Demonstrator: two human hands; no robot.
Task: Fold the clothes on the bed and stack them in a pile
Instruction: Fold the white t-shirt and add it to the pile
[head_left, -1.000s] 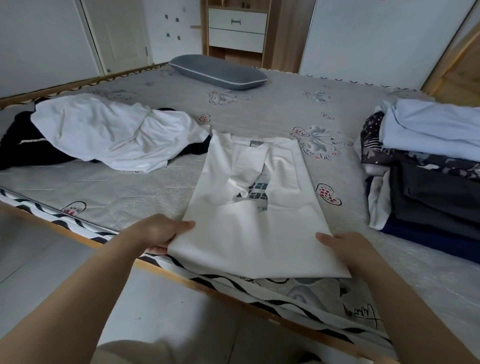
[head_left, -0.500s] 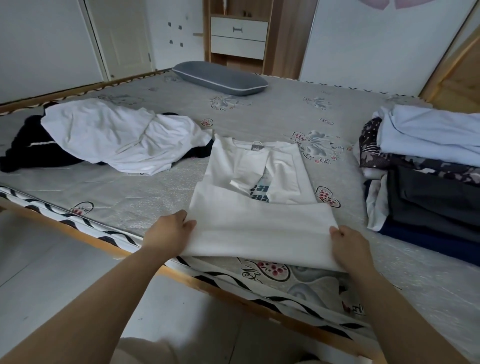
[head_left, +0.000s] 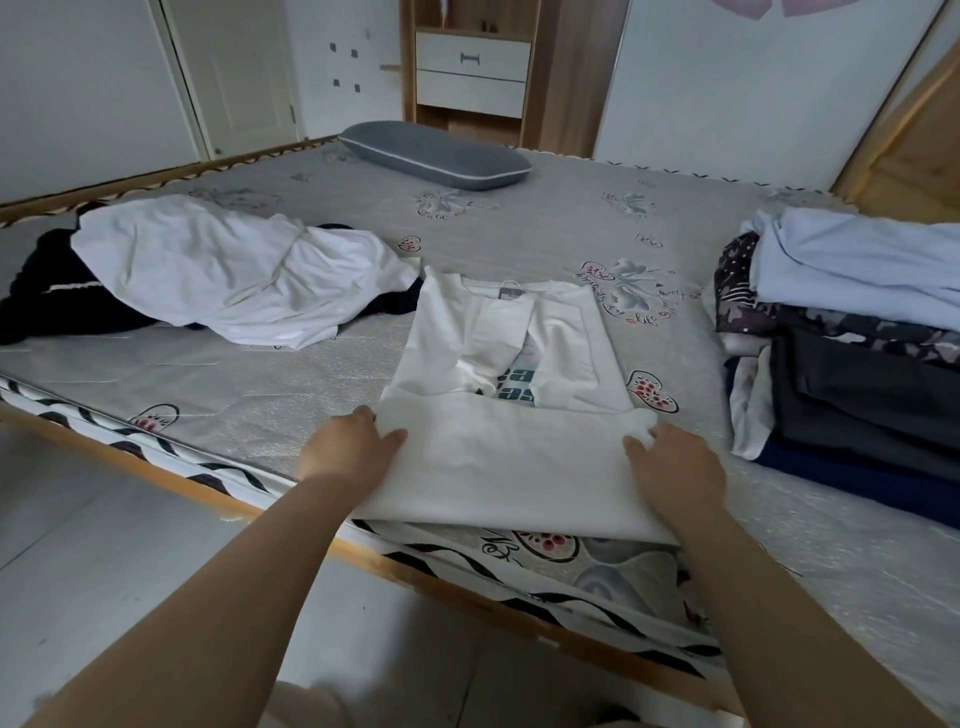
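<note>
A white T-shirt (head_left: 511, 457) lies near the front edge of the bed (head_left: 519, 234), sleeves folded in, a blue print showing in the middle. Its bottom hem is lifted and doubled up toward the collar. My left hand (head_left: 349, 448) pinches the hem's left corner and my right hand (head_left: 675, 465) pinches the right corner. A stack of folded clothes (head_left: 852, 332), light blue on top over patterned, dark grey and navy pieces, sits at the right. A crumpled white garment (head_left: 228, 270) lies over a black garment (head_left: 57, 301) at the left.
A grey pillow (head_left: 434, 155) lies at the far side of the bed. A wooden cabinet with white drawers (head_left: 470, 73) stands against the back wall. The wooden bed frame (head_left: 405, 571) runs across in front of me, with pale floor (head_left: 104, 545) below it.
Both hands have lifted the shirt's bottom hem off the bed edge and carried it up toward the collar, so the lower part now covers half of the print.
</note>
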